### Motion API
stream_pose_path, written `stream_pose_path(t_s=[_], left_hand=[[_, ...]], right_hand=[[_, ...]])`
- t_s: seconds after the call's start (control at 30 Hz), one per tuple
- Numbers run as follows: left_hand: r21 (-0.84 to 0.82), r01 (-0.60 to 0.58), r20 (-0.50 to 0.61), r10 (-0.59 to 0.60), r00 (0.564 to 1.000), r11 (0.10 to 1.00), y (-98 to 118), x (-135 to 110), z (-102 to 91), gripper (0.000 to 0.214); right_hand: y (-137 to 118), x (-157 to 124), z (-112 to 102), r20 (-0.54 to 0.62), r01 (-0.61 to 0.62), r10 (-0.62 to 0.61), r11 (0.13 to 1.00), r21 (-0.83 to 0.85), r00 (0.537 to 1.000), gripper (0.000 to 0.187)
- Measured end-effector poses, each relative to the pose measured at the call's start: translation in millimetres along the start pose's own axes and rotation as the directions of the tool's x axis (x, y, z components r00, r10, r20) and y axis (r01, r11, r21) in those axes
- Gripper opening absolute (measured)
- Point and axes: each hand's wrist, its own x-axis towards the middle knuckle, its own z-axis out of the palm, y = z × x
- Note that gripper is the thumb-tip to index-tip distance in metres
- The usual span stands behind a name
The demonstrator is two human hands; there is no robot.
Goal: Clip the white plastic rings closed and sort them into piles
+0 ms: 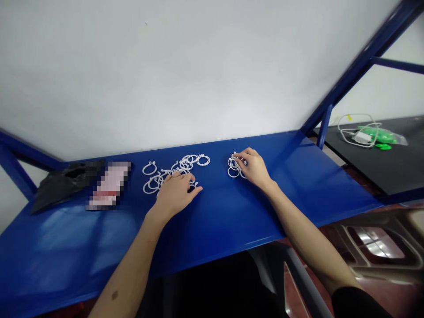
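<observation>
Many thin white rings with small knobs at their ends (pixel 149 168) lie in a loose pile on the left half of the blue shelf. My left hand (pixel 177 192) rests palm down over the near side of this pile, fingers stretched and thumb held out to the right. It covers some of the rings. A smaller cluster of the same white rings (pixel 233 171) sits to the right, separated from the pile by bare blue surface. At its far right side my right hand (pixel 251 168) has thumb and index finger bent closely around a white ring; the hand partly hides the cluster.
A blue tabletop (pixel 218 221) meets a white wall behind. On the left lie a black plastic bag (pixel 62 183) and a pixelated flat item (pixel 109 185). Blue metal posts (pixel 326 126) flank it. On a black surface at right are a white cable with charger (pixel 361 138) and green items (pixel 380 134).
</observation>
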Motion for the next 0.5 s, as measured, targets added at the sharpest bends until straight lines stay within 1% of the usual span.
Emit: stream_pose_path(t_s=[0.07, 0.1, 0.2, 0.27, 0.37, 0.43, 0.5], left_hand=[[0.010, 0.018, 0.075, -0.019, 0.997, 1.000, 3, 0, -1.3, 0.023], [0.011, 0.022, 0.095, -0.023, 0.995, 1.000, 4, 0, -1.6, 0.023], [-0.002, 0.028, 0.093, -0.027, 0.995, 1.000, 7, 1, -1.4, 0.027], [-0.022, 0.038, 0.056, -0.037, 0.998, 0.999, 7, 2, -1.4, 0.030], [-0.062, 0.071, -0.055, -0.075, 0.996, 0.996, 6, 2, -3.4, 0.033], [-0.114, 0.114, -0.133, -0.129, 0.983, 0.987, 5, 2, -6.3, 0.034], [-0.203, 0.177, -0.184, -0.215, 0.959, 0.963, 4, 2, -9.6, 0.034]], right_hand=[[8, 1, 1, 0.041, -0.024, 0.026, 0.999, -0.037, 0.999, 0.016], [10, 2, 2, 0.054, -0.035, 0.038, 0.998, -0.055, 0.998, 0.016], [12, 1, 5, 0.053, -0.057, 0.062, 0.993, -0.102, 0.997, 0.017], [10, 1, 5, 0.027, -0.061, 0.065, 0.993, -0.105, 0.998, 0.018], [3, 0, 3, -0.018, -0.035, 0.033, 0.996, -0.081, 0.999, 0.019], [-5, -1, 1, -0.042, 0.000, -0.003, 0.998, -0.066, 0.999, 0.020], [-14, -3, 1, -0.052, 0.044, -0.046, 0.998, -0.044, 0.998, 0.022]])
